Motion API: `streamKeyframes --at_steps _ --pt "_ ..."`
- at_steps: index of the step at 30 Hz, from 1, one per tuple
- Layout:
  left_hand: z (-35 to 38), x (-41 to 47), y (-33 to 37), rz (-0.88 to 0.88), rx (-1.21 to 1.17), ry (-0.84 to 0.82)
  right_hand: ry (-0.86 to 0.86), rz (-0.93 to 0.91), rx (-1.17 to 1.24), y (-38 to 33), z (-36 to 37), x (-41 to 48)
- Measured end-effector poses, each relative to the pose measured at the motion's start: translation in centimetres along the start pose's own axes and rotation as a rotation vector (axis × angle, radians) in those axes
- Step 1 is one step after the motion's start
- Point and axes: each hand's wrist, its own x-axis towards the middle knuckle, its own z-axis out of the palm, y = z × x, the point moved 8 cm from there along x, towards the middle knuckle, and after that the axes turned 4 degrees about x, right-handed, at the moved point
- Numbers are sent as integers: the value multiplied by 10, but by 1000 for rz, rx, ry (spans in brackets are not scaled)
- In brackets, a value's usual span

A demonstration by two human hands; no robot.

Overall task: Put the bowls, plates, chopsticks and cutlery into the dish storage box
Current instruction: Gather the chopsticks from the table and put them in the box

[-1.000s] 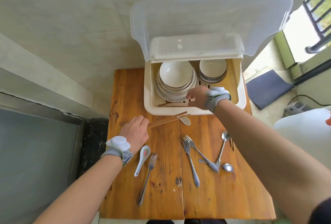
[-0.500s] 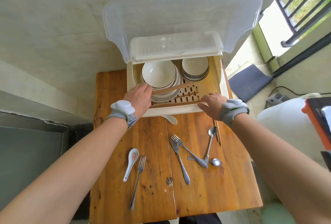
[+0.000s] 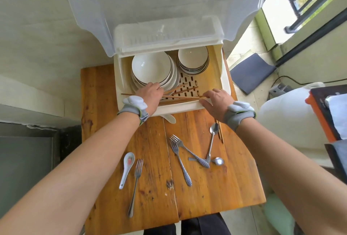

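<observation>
The cream dish storage box [image 3: 224,77] stands open at the table's far edge, its clear lid raised. Inside sit a stack of white bowls and plates [image 3: 150,67] on the left and smaller bowls [image 3: 192,58] on the right. Several wooden chopsticks [image 3: 183,96] lie across the box's front. My left hand [image 3: 153,94] holds their left part, inside the box. My right hand [image 3: 216,101] pinches their right ends at the front rim. On the table lie forks [image 3: 180,157], metal spoons [image 3: 212,141], a white ceramic spoon [image 3: 126,167] and another fork [image 3: 136,180].
More chopsticks [image 3: 220,133] lie by the right table edge under my right wrist. A white spoon end [image 3: 170,118] sticks out below the box front. A wall is behind the box; a white sack [image 3: 287,114] and dark mat [image 3: 251,71] lie to the right.
My left hand carried chopsticks from the table into the box. My right hand moved from inside the box to the chopsticks' right ends. The camera moved closer.
</observation>
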Motion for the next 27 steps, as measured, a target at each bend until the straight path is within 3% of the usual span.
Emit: streamKeyframes --at_steps 10,13,19,23,25,27 --pt "-14 -29 -12 -96 -95 60 -8 48 -3 -4 2 -4" --pt "-5 -51 -15 -167 -123 -6 27 59 34 -8 3 -12" --pt "12 -91 24 -151 -50 77 340 51 118 -8 -2 -62" --pt "18 -98 76 28 -39 212 183 258 182 30 38 -82" --pt "33 -96 102 125 -27 206 101 360 190 54 62 -89" --pt "45 -95 113 107 -30 170 52 420 185 69 77 -96"
